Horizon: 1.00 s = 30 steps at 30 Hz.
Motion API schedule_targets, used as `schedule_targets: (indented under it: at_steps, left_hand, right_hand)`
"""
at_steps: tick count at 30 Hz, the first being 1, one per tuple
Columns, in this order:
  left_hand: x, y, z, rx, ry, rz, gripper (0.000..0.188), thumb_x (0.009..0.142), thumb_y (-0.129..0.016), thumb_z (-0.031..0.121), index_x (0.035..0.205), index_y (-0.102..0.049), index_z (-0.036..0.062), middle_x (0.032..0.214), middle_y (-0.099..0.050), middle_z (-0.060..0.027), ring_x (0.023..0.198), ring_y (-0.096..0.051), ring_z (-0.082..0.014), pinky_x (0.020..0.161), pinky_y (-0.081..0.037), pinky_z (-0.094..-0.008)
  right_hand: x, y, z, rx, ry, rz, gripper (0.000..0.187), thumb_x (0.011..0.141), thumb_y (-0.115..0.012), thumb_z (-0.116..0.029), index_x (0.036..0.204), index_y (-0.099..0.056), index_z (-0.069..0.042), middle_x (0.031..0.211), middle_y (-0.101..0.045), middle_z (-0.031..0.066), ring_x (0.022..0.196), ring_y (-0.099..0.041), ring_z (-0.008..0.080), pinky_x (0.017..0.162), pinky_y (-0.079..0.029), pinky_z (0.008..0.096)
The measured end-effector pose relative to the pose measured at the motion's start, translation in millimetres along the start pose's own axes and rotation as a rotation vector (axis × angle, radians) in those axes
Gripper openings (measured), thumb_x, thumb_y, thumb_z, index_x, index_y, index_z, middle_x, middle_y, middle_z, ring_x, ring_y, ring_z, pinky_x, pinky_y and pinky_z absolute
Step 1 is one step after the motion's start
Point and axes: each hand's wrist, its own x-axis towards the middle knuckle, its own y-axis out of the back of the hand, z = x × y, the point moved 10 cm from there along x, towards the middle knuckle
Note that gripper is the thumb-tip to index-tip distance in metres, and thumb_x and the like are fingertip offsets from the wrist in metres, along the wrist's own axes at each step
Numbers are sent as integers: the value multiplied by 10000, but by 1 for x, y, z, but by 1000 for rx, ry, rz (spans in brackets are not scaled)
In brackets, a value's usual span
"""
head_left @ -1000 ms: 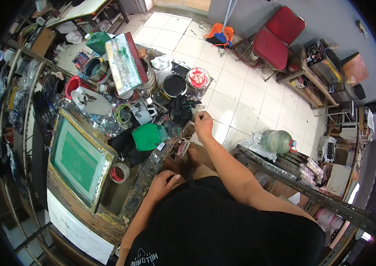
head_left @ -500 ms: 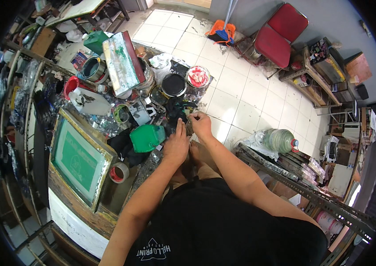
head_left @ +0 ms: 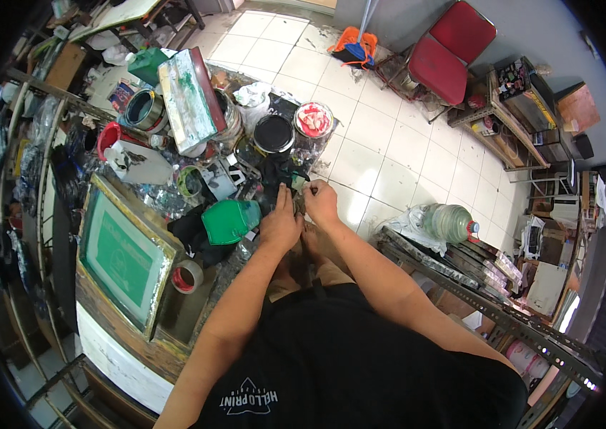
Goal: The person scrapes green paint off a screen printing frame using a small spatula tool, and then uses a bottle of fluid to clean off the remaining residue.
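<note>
My left hand (head_left: 281, 220) reaches forward with its fingers stretched out together, resting at the edge of a black cloth (head_left: 271, 172) on the cluttered table. Close on its right, my right hand (head_left: 322, 203) is closed, thumb and forefinger pinched. Whatever sits in that pinch is too small to make out. A small pale-green patch (head_left: 299, 181) shows just beyond the fingertips. Left of my left hand lies a green container (head_left: 230, 221), flat-sided and translucent.
A framed screen-printing screen (head_left: 118, 254) leans at the left, with a tape roll (head_left: 187, 277) beside it. Paint tubs, including a black-lidded one (head_left: 274, 134) and a red-and-white one (head_left: 314, 119), stand beyond my hands. A large water bottle (head_left: 449, 223) lies on the right-hand rack.
The view has shifted slightly. My hands stay close together at the black cloth, and the pale-green patch beyond the fingertips shows more plainly. My right hand remains pinched.
</note>
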Motion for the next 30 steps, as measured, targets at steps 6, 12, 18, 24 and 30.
schedule_targets:
  at_steps: [6, 12, 18, 24, 30]
  left_hand:
    - [0, 0, -2, 15, -35, 32, 774, 929, -630, 292, 1555, -291, -12, 1691, -180, -114, 1040, -692, -383, 854, -571, -467]
    - [0, 0, -5, 57, 6, -42, 773, 940, -618, 296, 1565, -277, -4, 1698, -162, -102, 1057, -693, -370, 870, -571, -462]
    - [2, -7, -3, 79, 53, -91, 806, 956, -604, 312, 1586, -220, -11, 1708, -102, -110, 1070, -688, -373, 885, -568, -461]
    - [-1, -4, 1, 81, 51, -97, 833, 956, -600, 349, 1584, -207, -33, 1706, -92, -134, 1064, -690, -370, 889, -567, -458]
    - [-1, -6, 2, 94, 72, -99, 867, 939, -611, 387, 1576, -215, -48, 1702, -94, -157, 1036, -700, -376, 862, -575, -465]
  right_hand:
    - [-2, -7, 3, 17, -110, 1, 198, 867, -745, -179, 932, -738, 7, 859, -746, 166, 801, -727, 282, 748, -553, 363]
    - [-13, -4, -15, 63, -54, 34, 172, 864, -750, -166, 880, -727, 4, 837, -733, 178, 770, -715, 290, 738, -547, 380]
    - [-28, 12, -16, 46, 38, 92, 188, 875, -761, -172, 875, -713, 10, 804, -722, 157, 724, -700, 245, 709, -542, 355]
    - [-29, 21, -15, 46, 48, 53, 134, 864, -729, -135, 853, -701, -4, 817, -716, 182, 758, -709, 314, 717, -541, 408]
    - [-16, 33, -40, -85, 150, -100, 130, 866, -710, -117, 859, -691, 11, 801, -709, 194, 753, -707, 330, 712, -545, 415]
